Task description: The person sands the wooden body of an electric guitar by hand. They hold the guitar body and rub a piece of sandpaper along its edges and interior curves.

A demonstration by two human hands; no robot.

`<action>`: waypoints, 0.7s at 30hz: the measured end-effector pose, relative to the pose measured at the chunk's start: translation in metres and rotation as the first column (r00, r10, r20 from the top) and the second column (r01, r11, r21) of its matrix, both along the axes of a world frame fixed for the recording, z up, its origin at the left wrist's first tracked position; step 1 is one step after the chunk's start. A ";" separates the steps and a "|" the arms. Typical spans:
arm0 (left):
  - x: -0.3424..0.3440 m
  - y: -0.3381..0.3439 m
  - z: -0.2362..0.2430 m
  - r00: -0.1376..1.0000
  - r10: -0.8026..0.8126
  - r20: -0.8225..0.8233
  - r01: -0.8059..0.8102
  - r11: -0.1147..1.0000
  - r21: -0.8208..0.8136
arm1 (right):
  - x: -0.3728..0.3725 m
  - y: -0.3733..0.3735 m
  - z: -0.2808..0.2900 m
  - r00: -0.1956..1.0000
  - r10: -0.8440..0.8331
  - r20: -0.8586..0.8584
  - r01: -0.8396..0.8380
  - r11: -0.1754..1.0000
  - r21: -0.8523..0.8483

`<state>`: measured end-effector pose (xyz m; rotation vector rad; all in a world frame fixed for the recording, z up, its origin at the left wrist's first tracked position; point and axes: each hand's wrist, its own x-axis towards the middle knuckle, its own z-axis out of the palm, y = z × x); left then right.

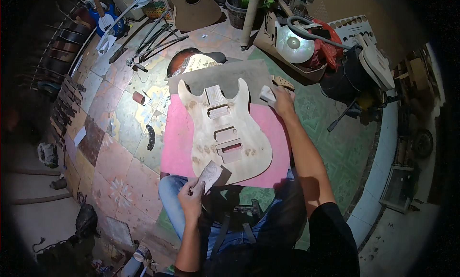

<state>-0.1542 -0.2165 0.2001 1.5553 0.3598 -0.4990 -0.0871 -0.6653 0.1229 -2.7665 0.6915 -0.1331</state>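
An unpainted electric guitar body [203, 126] lies in front of me, its two horns pointing away and its routed pockets facing up. Dark smudges mark the pale wood. Near its lower left edge my left hand [190, 199] pinches a creased, pale sheet that looks like sandpaper [211, 173]. Out past the body's right horn, my right hand [283, 104] is closed on a small white block [267, 94], whose exact kind I cannot make out. Beneath the body are a pink sheet [177, 147] and a grey board [258, 75].
Beyond the board sits a sunburst guitar body [179, 60]. A brown tube [139, 97] and a curved black strip [151, 137] lie on the tiles at left. Metal stands [155, 42] and an acoustic guitar body [196, 11] are at the back; a filled carton [270, 42] stands back right.
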 end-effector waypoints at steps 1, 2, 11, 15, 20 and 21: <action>0.001 -0.004 0.002 1.000 -0.007 0.000 0.007 1.000 -0.012 | -0.007 0.006 0.023 0.996 -0.042 0.084 0.029 0.990 0.141; 0.001 -0.007 0.005 1.000 -0.023 0.004 0.023 1.000 -0.018 | -0.015 0.008 0.038 0.982 -0.095 0.164 0.046 0.959 0.278; -0.007 -0.012 0.036 0.987 -0.056 0.150 0.059 0.998 -0.018 | -0.131 0.143 0.114 0.876 -0.467 -0.123 -0.146 -0.499 0.854; -0.023 -0.012 0.055 0.968 -0.095 0.232 0.085 0.995 0.049 | -0.176 0.208 0.134 0.868 -0.444 0.223 -0.241 0.017 0.970; -0.057 -0.016 0.074 0.923 -0.200 0.328 0.180 0.980 0.090 | -0.208 0.280 0.180 0.843 0.023 0.537 -0.328 0.813 0.481; -0.064 -0.016 0.077 0.929 -0.193 0.315 0.197 0.980 0.020 | -0.212 0.289 0.173 0.856 -0.007 0.517 -0.294 0.816 0.497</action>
